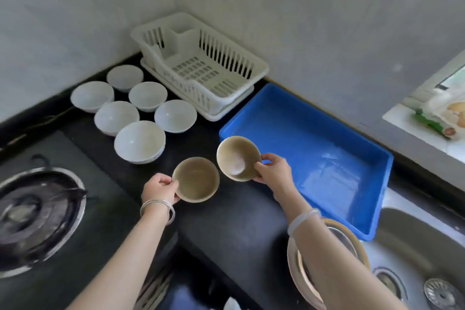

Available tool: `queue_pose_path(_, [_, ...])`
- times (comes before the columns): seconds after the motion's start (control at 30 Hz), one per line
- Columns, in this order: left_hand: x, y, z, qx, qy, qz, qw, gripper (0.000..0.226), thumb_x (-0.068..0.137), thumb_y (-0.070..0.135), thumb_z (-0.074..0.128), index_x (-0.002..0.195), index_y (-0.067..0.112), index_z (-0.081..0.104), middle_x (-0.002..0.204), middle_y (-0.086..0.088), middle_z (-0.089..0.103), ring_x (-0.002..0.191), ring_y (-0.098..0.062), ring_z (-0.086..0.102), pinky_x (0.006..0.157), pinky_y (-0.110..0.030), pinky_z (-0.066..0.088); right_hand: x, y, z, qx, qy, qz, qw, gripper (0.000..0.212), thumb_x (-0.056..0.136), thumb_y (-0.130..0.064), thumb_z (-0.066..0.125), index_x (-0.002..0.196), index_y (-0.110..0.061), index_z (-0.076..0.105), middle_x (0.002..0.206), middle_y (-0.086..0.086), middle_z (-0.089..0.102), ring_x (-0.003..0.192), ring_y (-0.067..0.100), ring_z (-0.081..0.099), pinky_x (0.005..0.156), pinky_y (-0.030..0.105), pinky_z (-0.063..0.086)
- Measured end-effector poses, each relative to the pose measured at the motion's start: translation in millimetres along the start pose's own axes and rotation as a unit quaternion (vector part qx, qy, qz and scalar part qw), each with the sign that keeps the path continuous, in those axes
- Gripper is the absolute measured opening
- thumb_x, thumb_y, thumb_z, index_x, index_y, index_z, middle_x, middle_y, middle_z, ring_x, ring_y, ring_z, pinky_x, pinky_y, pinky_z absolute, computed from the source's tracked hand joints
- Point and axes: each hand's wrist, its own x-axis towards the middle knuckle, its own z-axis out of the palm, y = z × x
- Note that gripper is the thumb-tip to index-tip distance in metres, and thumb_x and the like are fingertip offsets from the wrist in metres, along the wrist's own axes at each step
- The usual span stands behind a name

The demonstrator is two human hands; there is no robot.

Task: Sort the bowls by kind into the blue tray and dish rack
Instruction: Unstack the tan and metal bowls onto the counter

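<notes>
Bowls of two kinds sit on this dark countertop (226,229) — six white ones clustered at the back left and two tan ones in the hands. The left hand (161,190) pinches the near-left rim of one tan bowl (197,180), thumb over the lip and fingers curled beneath; whether it rests on the counter or hangs just above it I cannot tell. The right hand (274,170) clamps the other tan bowl (237,158) by its right edge, lifted and tilted so its mouth faces left and up, right at the near-left corner of the blue tray (377,158).

The tray looks bare inside, and so does the white dish rack (259,68) in the corner behind it, so the sorting seems to be only starting. The sensible move, as I judge it, is to carry the right-hand bowl over the tray wall, level it and set it down flat against a far corner — that leaves room for its twin alongside. A rim pinch is a thin hold, so a slow lowering would be safer than a drop.

The tan bowls are small and shallow, a dull olive-brown with a paler patch inside the lifted one. The white bowls (139,142) are deeper, rounded and glossy, standing upright and nearly touching, the nearest being the largest in view. They would presumably go to the rack. A stove burner (37,219) lies at the left and a steel sink (415,246) at the lower right.
</notes>
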Motion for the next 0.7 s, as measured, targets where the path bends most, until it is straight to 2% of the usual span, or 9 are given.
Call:
queue_pose_path(0.1, [21,-4,-13,-0.014,0.033,-0.020,0.999,0.020,0.082,-0.003,0.058,0.067,0.008,0.052,0.084,-0.014,0.058,0.080,-0.029,0.058,0.068,-0.034,0.053,19,-12,42,0.000,-0.032,0.007,0.999,0.015,0.085,-0.007,0.058,0.085,-0.021,0.063,0.089,0.000,0.061,0.069,0.013,0.068,0.048,0.015,0.054])
queue_pose_path(0.2, [39,-7,-22,-0.031,0.056,-0.035,0.997,0.022,0.082,-0.003,0.058,0.065,0.010,0.051,0.082,-0.012,0.057,0.079,-0.028,0.057,0.072,-0.035,0.053,34,-18,76,0.002,-0.049,0.022,0.999,0.015,0.087,-0.005,0.057,0.096,-0.017,0.060,0.090,-0.001,0.058,0.077,0.018,0.068,0.048,0.016,0.055])
queue_pose_path(0.33, [57,-10,-30,-0.034,0.068,-0.053,0.996,0.023,0.081,-0.003,0.059,0.064,0.011,0.051,0.074,-0.008,0.055,0.076,-0.028,0.057,0.071,-0.037,0.055,51,-21,105,-0.005,-0.045,0.036,0.998,0.018,0.088,-0.003,0.054,0.097,-0.019,0.055,0.084,-0.006,0.051,0.073,0.018,0.066,0.060,0.025,0.059])
queue_pose_path(0.43, [65,-12,-32,-0.044,0.078,-0.059,0.994,0.023,0.080,-0.004,0.058,0.064,0.012,0.051,0.071,-0.006,0.056,0.070,-0.026,0.057,0.053,-0.028,0.057,60,-20,118,-0.029,-0.050,0.041,0.998,0.015,0.088,-0.003,0.053,0.088,-0.018,0.055,0.080,-0.006,0.053,0.069,0.017,0.066,0.066,0.028,0.059])
queue_pose_path(0.6, [71,-13,-33,-0.037,0.085,-0.064,0.994,0.023,0.079,-0.003,0.058,0.065,0.015,0.053,0.074,-0.006,0.058,0.070,-0.026,0.058,0.046,-0.024,0.056,69,-19,133,-0.051,-0.047,0.045,0.997,0.017,0.089,-0.003,0.050,0.092,-0.018,0.056,0.075,-0.007,0.054,0.063,0.014,0.065,0.077,0.039,0.060])
queue_pose_path(0.7, [72,-15,-34,-0.031,0.091,-0.069,0.993,0.024,0.080,-0.003,0.056,0.066,0.016,0.054,0.081,-0.010,0.060,0.073,-0.028,0.059,0.054,-0.030,0.057,70,-17,139,-0.046,-0.039,0.052,0.997,0.017,0.090,-0.003,0.050,0.092,-0.019,0.055,0.073,-0.006,0.054,0.061,0.010,0.062,0.080,0.041,0.059])
